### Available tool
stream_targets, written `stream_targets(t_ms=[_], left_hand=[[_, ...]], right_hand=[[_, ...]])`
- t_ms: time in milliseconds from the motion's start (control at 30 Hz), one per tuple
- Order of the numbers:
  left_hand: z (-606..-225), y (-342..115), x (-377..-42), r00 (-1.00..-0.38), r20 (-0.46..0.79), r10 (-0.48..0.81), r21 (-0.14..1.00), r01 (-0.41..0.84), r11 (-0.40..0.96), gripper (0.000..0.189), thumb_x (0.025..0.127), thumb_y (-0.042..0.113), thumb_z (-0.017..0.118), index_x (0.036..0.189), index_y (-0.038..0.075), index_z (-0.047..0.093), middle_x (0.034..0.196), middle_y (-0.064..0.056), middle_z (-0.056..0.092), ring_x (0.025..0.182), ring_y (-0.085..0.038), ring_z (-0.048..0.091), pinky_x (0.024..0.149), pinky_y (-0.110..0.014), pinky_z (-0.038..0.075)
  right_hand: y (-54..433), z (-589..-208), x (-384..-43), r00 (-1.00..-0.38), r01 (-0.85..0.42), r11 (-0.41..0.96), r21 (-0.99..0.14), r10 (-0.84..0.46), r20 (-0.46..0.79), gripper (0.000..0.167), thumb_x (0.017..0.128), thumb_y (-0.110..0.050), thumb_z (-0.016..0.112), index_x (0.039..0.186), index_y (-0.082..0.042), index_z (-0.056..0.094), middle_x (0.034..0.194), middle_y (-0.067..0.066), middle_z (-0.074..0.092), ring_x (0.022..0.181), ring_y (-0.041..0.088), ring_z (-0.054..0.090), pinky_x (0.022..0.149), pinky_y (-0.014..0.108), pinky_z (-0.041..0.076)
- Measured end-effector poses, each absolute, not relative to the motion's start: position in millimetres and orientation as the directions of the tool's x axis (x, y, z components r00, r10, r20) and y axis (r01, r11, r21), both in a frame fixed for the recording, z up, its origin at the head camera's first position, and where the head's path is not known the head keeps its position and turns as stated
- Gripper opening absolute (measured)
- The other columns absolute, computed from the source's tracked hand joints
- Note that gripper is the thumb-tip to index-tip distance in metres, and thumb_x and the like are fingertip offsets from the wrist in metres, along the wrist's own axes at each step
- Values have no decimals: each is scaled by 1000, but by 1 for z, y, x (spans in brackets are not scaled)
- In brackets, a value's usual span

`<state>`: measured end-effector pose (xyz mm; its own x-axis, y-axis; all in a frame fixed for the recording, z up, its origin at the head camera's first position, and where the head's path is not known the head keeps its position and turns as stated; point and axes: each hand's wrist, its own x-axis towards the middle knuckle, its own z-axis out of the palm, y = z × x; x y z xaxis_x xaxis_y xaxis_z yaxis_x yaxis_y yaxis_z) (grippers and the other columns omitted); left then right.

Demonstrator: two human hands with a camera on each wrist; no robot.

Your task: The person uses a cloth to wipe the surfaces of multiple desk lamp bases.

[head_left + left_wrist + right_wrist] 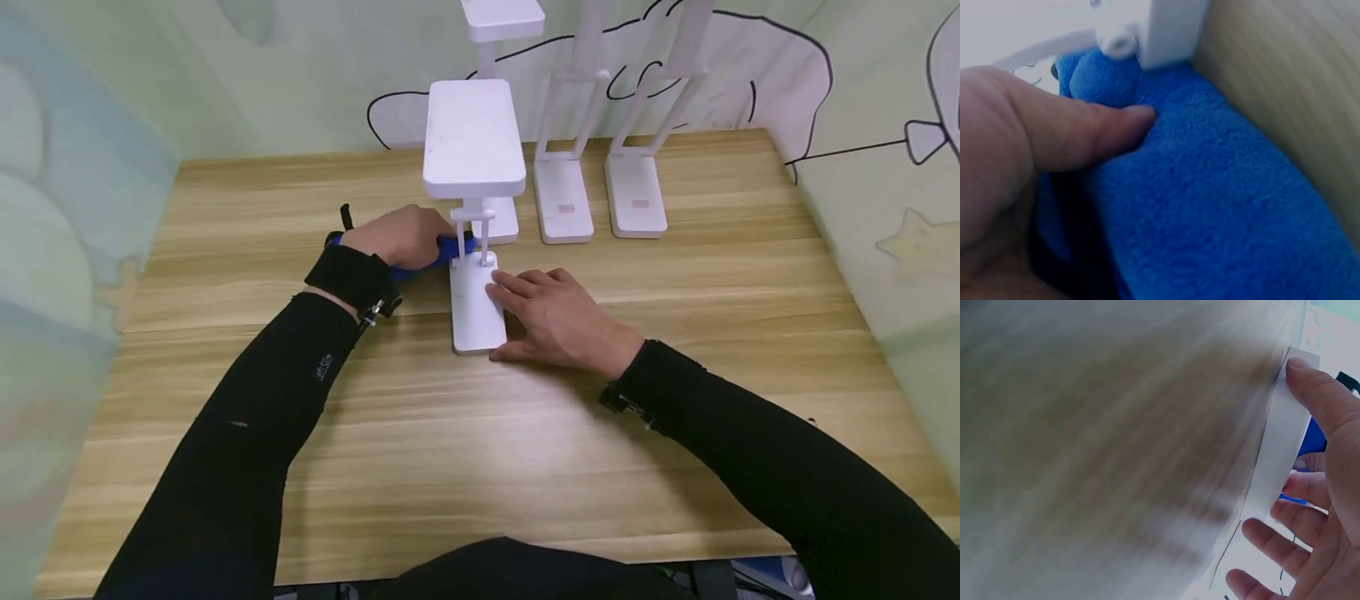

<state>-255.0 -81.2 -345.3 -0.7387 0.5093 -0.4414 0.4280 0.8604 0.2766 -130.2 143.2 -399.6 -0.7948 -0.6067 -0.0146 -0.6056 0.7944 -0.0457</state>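
Note:
A white desk lamp [474, 137] stands at the middle of the table, its flat head above two thin struts and a rectangular base [477, 312]. My left hand [408, 237] grips a blue plush cloth [431, 254] with a black strap, beside the struts at the back of the base. In the left wrist view the thumb presses into the cloth [1210, 187], which lies against the white lamp part [1175, 31]. My right hand [566, 321] rests along the base's right side, fingers spread. Its thumb touches the near corner, seen in the right wrist view on the base edge [1275, 437].
Behind stand more white lamps: one partly hidden by the front lamp's head, with its own head [502, 18] showing above, then a second [564, 204] and a third [636, 196] to the right. A patterned curtain [300, 83] closes off the wooden table's [375, 483] back.

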Motion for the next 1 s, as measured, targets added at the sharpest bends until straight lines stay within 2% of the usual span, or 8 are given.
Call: stream_targets(t_ms=[67,267,333,500,667,800,933,1000], left_hand=[[-345,-82,-257,-727,-463,507,282,421,862,52,97,6,39,146,17,51,145,-8,54,106,-24,53,101,-38,44],[-348,-68,-264,-689,-457,563,355,439,825,43,101,13,40,141,16,54,122,-11,58,99,-26,53,92,-36,42],[-351,-67,-264,-694,-443,567,354,445,822,42,101,13,42,141,17,54,126,-9,58,103,-25,52,95,-36,41],[-361,-80,-256,-711,-355,607,321,517,793,38,97,5,44,132,10,59,126,-10,61,102,-25,54,94,-38,45],[-370,-96,-248,-741,-222,634,455,497,739,42,90,-6,45,123,10,66,122,-7,60,104,-24,52,93,-37,44],[-365,-88,-257,-733,-265,626,492,455,742,46,90,-7,42,125,11,67,124,-7,59,104,-25,51,92,-36,42],[-357,-77,-265,-702,-332,630,435,479,763,51,91,-7,42,132,14,65,132,-8,58,107,-24,49,97,-37,41],[-356,-81,-264,-694,-315,648,406,519,753,50,89,-8,44,128,14,67,130,-8,59,107,-24,48,99,-38,41]], right_hand=[[142,-400,-131,-787,-614,788,-54,-616,-33,96,80,-75,62,152,-16,41,161,5,37,138,31,48,106,55,42],[142,-400,-132,-779,-623,781,-55,-625,-45,95,82,-74,61,153,-15,40,162,6,35,140,31,46,108,55,41],[142,-400,-132,-786,-615,787,-51,-617,-40,95,81,-75,61,153,-16,40,161,5,36,139,31,47,107,55,42],[142,-403,-130,-798,-600,799,-43,-601,-30,94,81,-76,60,153,-18,40,161,2,37,136,29,49,104,54,44],[140,-404,-131,-795,-605,795,-44,-607,-24,95,81,-76,59,153,-18,40,161,2,37,136,29,50,102,53,44],[143,-401,-132,-799,-600,799,-36,-601,-26,95,81,-77,59,153,-19,40,161,1,36,136,29,49,103,53,43],[148,-399,-132,-811,-583,812,-38,-584,-31,95,80,-77,59,153,-20,39,162,0,35,135,30,49,102,53,43],[148,-399,-132,-808,-587,808,-45,-589,-27,95,81,-77,59,154,-20,39,162,0,34,134,30,50,101,54,43]])
